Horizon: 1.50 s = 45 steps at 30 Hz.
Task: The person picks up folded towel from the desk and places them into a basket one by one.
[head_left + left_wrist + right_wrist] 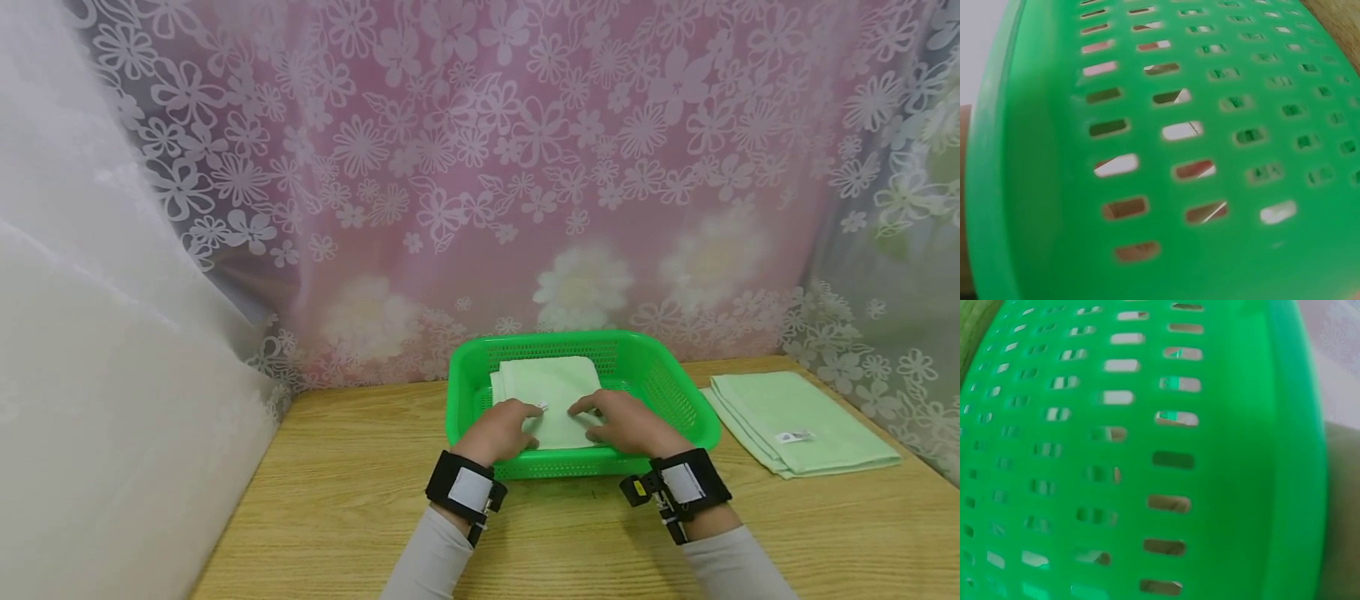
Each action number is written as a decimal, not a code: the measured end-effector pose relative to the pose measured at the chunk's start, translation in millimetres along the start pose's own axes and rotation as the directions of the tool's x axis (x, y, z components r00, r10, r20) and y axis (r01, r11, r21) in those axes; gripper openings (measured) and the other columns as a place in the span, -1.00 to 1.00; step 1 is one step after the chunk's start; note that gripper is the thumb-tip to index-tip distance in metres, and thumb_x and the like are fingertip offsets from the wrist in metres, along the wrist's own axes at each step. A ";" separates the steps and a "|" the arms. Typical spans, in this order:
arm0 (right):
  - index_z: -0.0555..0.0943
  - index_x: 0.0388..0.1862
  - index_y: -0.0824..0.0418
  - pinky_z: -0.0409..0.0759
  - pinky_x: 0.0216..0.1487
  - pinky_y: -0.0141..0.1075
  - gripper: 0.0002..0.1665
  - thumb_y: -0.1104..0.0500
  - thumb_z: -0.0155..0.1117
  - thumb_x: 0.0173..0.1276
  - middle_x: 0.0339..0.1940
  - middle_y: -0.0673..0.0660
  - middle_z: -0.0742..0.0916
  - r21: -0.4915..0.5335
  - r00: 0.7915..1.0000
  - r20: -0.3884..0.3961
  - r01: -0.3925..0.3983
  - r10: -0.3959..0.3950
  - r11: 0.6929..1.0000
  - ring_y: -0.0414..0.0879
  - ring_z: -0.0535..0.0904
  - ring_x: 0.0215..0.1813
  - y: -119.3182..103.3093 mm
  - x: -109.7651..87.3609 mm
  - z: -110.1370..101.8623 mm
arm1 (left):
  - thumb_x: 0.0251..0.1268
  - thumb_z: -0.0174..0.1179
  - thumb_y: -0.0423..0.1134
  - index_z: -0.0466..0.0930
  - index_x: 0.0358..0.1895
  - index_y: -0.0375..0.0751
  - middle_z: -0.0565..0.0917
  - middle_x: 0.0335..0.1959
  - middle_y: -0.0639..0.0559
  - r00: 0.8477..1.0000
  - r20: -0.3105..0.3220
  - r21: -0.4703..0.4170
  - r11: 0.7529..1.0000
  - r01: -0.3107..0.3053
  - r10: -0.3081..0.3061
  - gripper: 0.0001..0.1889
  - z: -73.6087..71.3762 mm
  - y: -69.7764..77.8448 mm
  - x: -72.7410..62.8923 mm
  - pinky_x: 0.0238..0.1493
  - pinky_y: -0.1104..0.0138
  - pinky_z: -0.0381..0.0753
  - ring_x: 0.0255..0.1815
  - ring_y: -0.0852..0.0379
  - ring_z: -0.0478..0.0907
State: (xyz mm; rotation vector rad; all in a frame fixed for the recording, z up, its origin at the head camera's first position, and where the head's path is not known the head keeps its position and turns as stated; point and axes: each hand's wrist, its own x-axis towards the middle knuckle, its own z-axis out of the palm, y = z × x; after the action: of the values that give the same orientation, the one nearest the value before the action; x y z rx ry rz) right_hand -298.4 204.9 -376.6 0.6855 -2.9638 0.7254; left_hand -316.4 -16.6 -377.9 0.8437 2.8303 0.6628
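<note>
A folded light-green towel (pixel 555 387) with a small white tag lies in a green plastic basket (pixel 585 465). Over the basket's near rim reach both hands. My left hand (pixel 501 429) is at the towel's left front part, fingers loosely bent. The right hand (pixel 628 422) is at its right front part, its fingers and thumb spread apart. Neither visibly pinches the cloth, though firm contact is hard to judge. In both wrist views the perforated basket wall (pixel 1222 187) fills most of the picture, and the fingers are hidden.
A second folded light-green towel (pixel 817 425) with a white tag lies on the wooden table (pixel 337 475), right of the basket. Behind the table hangs a pink flowered curtain (pixel 465 183). White fabric (pixel 112 333) hangs at the left.
</note>
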 end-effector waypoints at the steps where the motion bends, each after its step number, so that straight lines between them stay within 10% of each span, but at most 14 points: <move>1: 0.69 0.11 0.26 0.64 -0.01 0.02 -0.61 0.37 0.37 0.29 0.10 0.27 0.70 -0.001 1.000 0.000 -0.001 0.001 1.000 0.27 0.63 0.09 -0.3 -0.1 -0.2 | 0.25 0.39 -0.29 0.59 0.28 -0.16 0.62 0.24 -0.06 1.000 0.000 -0.002 1.000 0.001 -0.001 -0.50 0.0 -0.1 0.1 0.17 0.18 0.58 0.29 -0.07 0.52; 31: 0.53 0.33 0.33 0.51 0.21 0.17 -0.53 0.17 0.18 0.52 0.26 0.34 0.62 -0.018 0.998 -0.061 0.009 -0.010 1.000 0.32 0.50 0.30 -8.9 1.7 -4.3 | 0.50 0.15 -0.24 0.50 0.36 -0.22 0.62 0.18 -0.19 0.997 -0.063 0.035 0.999 -0.040 0.042 -0.57 -9.0 4.2 -2.7 0.09 0.16 0.57 0.18 -0.11 0.56; 38: 0.30 0.54 0.23 0.30 0.31 0.35 -0.30 0.05 0.19 0.52 0.52 0.48 0.26 -0.013 0.982 -0.177 0.068 -0.069 0.998 0.46 0.18 0.49 -30.3 -6.9 -23.4 | 0.50 0.09 0.08 0.20 0.57 0.02 0.14 0.56 -0.31 0.979 -0.200 0.046 0.998 0.034 -0.024 -0.34 -44.0 13.1 -22.3 0.46 -0.35 -0.13 0.57 -0.35 0.02; 45: 0.26 0.57 0.12 0.27 0.31 0.38 -0.27 0.06 0.23 0.49 0.58 0.43 0.17 -0.044 0.981 -0.186 0.052 -0.059 0.998 0.47 0.12 0.52 -47.4 -18.3 -37.3 | 0.45 0.12 0.14 0.04 0.62 0.05 -0.06 0.61 -0.32 0.975 -0.219 0.001 0.999 0.039 -0.038 -0.22 -62.5 23.2 -39.6 0.47 -0.34 -0.34 0.62 -0.35 -0.22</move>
State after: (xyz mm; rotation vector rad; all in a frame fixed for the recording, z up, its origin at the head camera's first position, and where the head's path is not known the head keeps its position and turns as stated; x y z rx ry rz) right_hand -265.3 191.2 -324.7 0.6547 -2.7694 0.6856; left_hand -286.0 -44.2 -312.2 0.7577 3.0353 0.7881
